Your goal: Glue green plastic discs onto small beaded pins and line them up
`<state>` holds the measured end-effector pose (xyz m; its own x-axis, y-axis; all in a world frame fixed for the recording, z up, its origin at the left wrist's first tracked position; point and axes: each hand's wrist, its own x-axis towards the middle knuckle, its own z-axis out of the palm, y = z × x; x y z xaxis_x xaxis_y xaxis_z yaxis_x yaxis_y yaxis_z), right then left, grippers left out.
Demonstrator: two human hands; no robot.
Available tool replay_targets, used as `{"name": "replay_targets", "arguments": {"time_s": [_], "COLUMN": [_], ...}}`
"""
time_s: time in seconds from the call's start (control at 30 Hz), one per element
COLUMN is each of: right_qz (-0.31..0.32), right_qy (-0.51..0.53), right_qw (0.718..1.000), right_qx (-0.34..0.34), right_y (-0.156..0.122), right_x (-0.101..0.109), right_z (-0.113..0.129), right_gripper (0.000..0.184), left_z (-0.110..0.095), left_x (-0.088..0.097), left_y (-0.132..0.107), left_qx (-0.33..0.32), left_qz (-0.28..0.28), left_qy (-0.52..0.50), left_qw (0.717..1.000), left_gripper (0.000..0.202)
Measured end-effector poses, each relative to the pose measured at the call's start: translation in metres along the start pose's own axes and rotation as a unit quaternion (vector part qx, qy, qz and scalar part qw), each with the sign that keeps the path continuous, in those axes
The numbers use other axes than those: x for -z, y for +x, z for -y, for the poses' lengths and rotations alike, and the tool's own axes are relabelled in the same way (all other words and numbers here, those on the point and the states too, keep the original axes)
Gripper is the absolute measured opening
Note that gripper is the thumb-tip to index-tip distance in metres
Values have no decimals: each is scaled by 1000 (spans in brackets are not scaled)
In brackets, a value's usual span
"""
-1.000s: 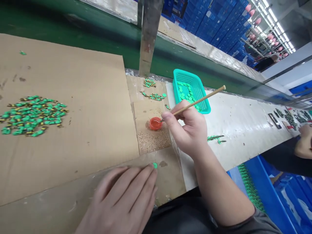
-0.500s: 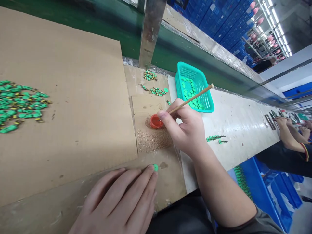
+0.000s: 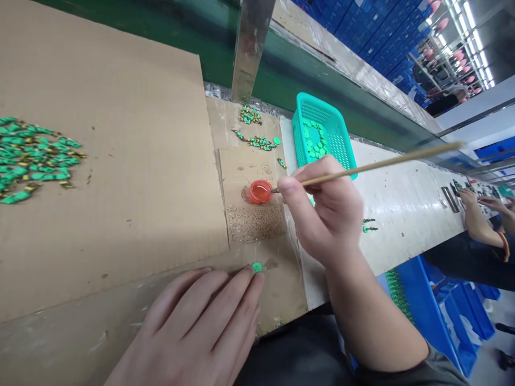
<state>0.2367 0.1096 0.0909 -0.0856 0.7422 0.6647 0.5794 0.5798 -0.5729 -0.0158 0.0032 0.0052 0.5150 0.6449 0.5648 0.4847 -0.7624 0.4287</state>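
My right hand [image 3: 328, 214] pinches a thin wooden stick [image 3: 374, 166] with a dark tip, which is at the right rim of a small red cup [image 3: 260, 191]. Reddish liquid lies in the cup. With its fingers close together, my left hand [image 3: 205, 321] rests on the table and holds a small green disc [image 3: 257, 267] at the fingertips. Part of that disc is covered by the fingers. Between the hands and the cup is a patch of brown grains [image 3: 255, 224] on a cardboard piece.
A large cardboard sheet [image 3: 153, 161] on the left bears a pile of green-and-yellow pieces [image 3: 40, 161]. Behind my right hand stands a teal basket [image 3: 296, 128] with green discs. A metal post [image 3: 247, 59] rises at the back. At far right are a co-worker's hands [image 3: 469, 197].
My right hand has moved right, drawing the stick's tip from inside the cup to its rim, and the stick lies flatter. My left hand stays on the green disc.
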Motion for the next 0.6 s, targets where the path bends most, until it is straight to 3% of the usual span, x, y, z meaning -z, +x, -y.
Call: {"name": "replay_targets", "arguments": {"time_s": [0.17,0.3,0.47,0.6], "right_qz": [22,45,34,24], "right_qy": [60,76,65,35], "right_qw": [995,993,996,996], "right_qx": [-79,-74,-52,-73], "right_y": [-46,-79,-86,-84], "right_x": [14,10,3,0], "right_z": [30,37,34,30], "right_gripper": [16,16,17,16], "left_z": [-2,-3,-3,-4], "left_x": [4,1,-3,2], "left_y": [-9,-16,-21,-18], "left_qx": [15,27,31,32], "left_qz": [35,53,48,66], "left_qy": [6,8,15,12], "left_qw": [999,998,998,997], "left_gripper": [49,53,54,55]}}
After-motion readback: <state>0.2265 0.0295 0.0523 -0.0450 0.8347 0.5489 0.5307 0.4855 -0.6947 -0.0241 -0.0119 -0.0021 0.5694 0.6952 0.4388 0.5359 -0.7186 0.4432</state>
